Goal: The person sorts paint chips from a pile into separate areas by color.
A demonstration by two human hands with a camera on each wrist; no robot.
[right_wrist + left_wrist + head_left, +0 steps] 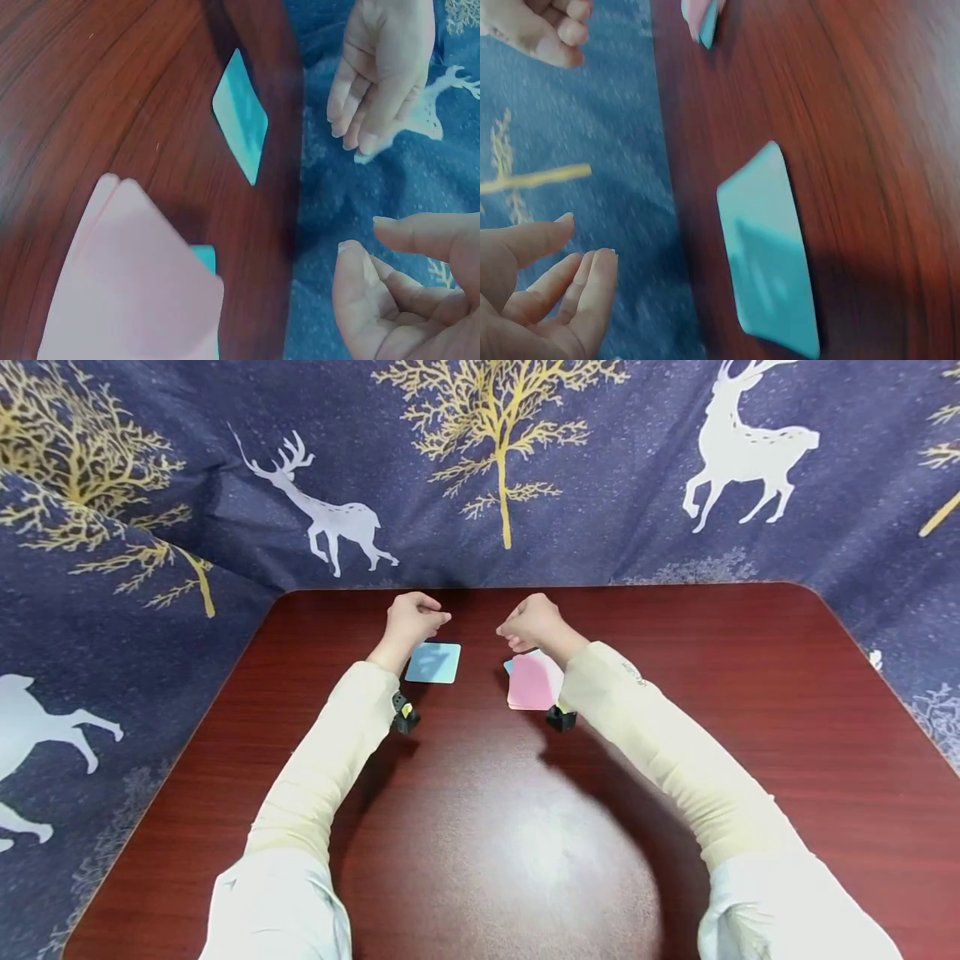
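Observation:
My left hand (412,618) hovers over the far part of the table, just beyond a light blue square card (433,663) that lies flat under its shadow. In the left wrist view a gap shows between its thumb and its loosely bent fingers, with nothing held. Level with it, my right hand (534,621) hangs above the far edge of a stack of pink cards (534,683). Thumb and bent fingers stand apart in the right wrist view and hold nothing. A blue corner (204,257) sticks out from beneath the pink cards.
The dark red wooden table (487,827) has a glare patch near the front. Behind it hangs a blue cloth (570,518) with white deer and golden trees. A small black device (406,714) sits at the left wrist, another (561,718) at the right.

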